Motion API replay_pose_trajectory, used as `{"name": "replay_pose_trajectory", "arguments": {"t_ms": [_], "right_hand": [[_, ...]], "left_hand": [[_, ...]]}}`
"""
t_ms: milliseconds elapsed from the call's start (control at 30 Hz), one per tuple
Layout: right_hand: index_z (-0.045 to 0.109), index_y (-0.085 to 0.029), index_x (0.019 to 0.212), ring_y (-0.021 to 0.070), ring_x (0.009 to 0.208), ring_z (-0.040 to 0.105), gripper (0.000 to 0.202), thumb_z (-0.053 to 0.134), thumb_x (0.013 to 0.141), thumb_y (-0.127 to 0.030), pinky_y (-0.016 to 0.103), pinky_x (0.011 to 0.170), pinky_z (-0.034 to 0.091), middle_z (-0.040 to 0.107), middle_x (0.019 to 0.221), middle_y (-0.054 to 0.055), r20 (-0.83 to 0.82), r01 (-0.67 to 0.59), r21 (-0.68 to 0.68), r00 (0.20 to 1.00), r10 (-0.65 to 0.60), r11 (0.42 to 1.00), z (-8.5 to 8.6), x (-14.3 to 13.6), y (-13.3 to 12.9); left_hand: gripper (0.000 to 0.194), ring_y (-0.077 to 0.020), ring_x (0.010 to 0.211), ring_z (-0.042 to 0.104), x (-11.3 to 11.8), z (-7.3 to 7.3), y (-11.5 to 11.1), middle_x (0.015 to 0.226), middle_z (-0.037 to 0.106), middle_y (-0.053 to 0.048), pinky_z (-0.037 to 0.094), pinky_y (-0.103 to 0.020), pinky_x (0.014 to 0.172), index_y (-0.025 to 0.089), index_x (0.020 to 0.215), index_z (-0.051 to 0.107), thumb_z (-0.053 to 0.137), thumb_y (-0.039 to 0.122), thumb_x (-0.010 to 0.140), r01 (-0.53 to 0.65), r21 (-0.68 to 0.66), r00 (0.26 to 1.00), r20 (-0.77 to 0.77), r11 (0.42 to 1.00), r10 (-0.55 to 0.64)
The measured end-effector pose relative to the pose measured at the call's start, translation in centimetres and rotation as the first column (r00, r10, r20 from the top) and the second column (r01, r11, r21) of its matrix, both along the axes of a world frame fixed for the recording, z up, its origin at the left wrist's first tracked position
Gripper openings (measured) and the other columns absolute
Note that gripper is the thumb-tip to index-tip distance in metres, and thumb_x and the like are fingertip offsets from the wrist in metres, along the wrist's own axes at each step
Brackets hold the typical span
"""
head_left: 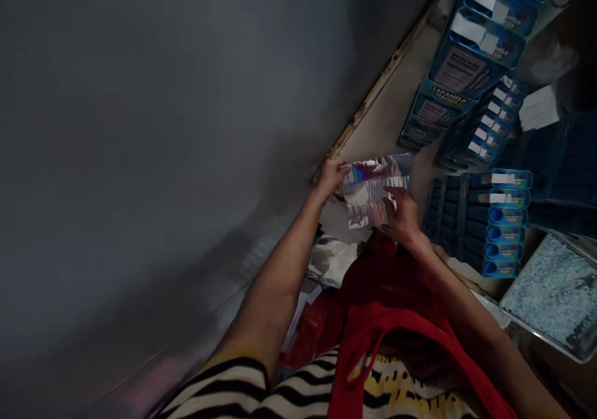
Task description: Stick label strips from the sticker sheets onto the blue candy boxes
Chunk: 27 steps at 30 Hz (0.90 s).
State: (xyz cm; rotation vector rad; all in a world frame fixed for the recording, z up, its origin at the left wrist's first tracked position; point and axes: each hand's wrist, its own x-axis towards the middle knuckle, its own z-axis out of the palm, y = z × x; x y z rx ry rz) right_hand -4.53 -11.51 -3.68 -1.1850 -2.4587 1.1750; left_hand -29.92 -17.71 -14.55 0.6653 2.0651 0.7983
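Observation:
A shiny, see-through plastic sheet or bag (370, 190) with rainbow glare lies over the edge of the pale table; I cannot tell which of the two it is. My left hand (332, 175) pinches its left edge between thumb and fingers. On the right side of the plastic rests my right hand (402, 215), its fingers apart and the index finger stretched across the surface. A red apron (387, 282) hangs just below both hands.
Blue boxes lettered "Caramelo Macizo" (450, 96) stand stacked on the table's far side. More blue boxes (506, 223) stand to the right, beside a tray of pale blue wrapped pieces (553, 294). A grey wall (163, 127) borders the left. Crumpled clear plastic (333, 258) lies below the table edge.

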Motion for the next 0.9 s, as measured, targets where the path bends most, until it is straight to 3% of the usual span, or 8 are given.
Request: {"name": "replay_pose_trajectory", "arguments": {"t_ms": [133, 300, 500, 600, 767, 900], "right_hand": [[0.063, -0.016, 0.149, 0.0334, 0.141, 0.056, 0.047, 0.044, 0.107, -0.02, 0.049, 0.121, 0.042, 0.064, 0.153, 0.017, 0.04, -0.208, 0.119, 0.978, 0.205, 0.971, -0.6, -5.5, 1.8], [0.063, -0.014, 0.149, 0.0349, 0.134, 0.057, 0.046, 0.038, 0.112, -0.023, 0.05, 0.119, 0.04, 0.065, 0.152, 0.017, 0.16, -0.315, 0.163, 0.944, 0.29, 0.935, -1.8, -10.3, 2.6], [0.057, -0.016, 0.156, 0.0367, 0.145, 0.051, 0.051, 0.044, 0.107, -0.014, 0.052, 0.116, 0.041, 0.054, 0.166, 0.015, 0.171, -0.355, 0.178, 0.93, 0.327, 0.918, -3.9, -9.6, 0.7], [0.066, -0.016, 0.147, 0.035, 0.135, 0.056, 0.045, 0.048, 0.106, -0.016, 0.05, 0.113, 0.041, 0.066, 0.152, 0.015, 0.163, -0.375, 0.157, 0.922, 0.351, 0.914, -3.7, -8.2, -0.2], [0.08, -0.02, 0.118, 0.0311, 0.112, 0.065, 0.026, 0.059, 0.103, -0.025, 0.042, 0.098, 0.043, 0.079, 0.114, 0.013, 0.23, -0.218, 0.158, 0.957, 0.179, 0.963, -0.7, -5.9, -1.0], [0.08, -0.022, 0.106, 0.0206, 0.08, 0.067, 0.019, 0.064, 0.099, -0.031, 0.032, 0.078, 0.043, 0.074, 0.078, 0.002, 0.178, 0.104, 0.002, 0.979, -0.103, 0.995, 2.5, -3.4, -1.4]], "left_hand": [[0.028, -0.0194, 0.086, 0.066, 0.7, 3.0, -0.6, 0.091, 0.078, -0.005, 0.049, -0.028, 0.08, 0.014, 0.103, 0.083, 0.065, 0.027, 0.087, -0.015, 0.121, 0.998, 0.054, 0.993, 0.008], [0.018, -0.0182, 0.083, 0.066, 0.8, 5.3, -0.1, 0.089, 0.077, -0.004, 0.048, -0.026, 0.077, 0.017, 0.09, 0.083, 0.068, 0.025, 0.085, -0.069, 0.186, 0.99, 0.137, 0.98, 0.044], [0.014, -0.0142, 0.064, 0.056, 1.1, 4.8, -0.7, 0.071, 0.068, -0.002, 0.043, -0.025, 0.062, 0.016, 0.079, 0.078, 0.075, 0.029, 0.077, -0.313, 0.087, 0.898, 0.353, 0.946, 0.264], [0.016, -0.0144, 0.062, 0.055, 1.1, 4.2, -1.3, 0.069, 0.068, -0.001, 0.043, -0.025, 0.061, 0.016, 0.081, 0.078, 0.079, 0.029, 0.072, -0.361, 0.034, 0.865, 0.386, 0.932, 0.321], [0.014, -0.0214, 0.078, 0.068, 0.3, 2.9, -1.1, 0.082, 0.075, -0.005, 0.052, -0.03, 0.074, 0.016, 0.083, 0.079, 0.071, 0.024, 0.077, -0.26, 0.061, 0.949, 0.197, 0.964, 0.244], [0.03, -0.0334, 0.122, 0.069, 1.1, 2.8, -0.5, 0.122, 0.076, -0.014, 0.052, -0.043, 0.106, 0.019, 0.11, 0.08, 0.076, 0.028, 0.083, -0.258, 0.117, 0.961, -0.07, 0.959, 0.267]]}}
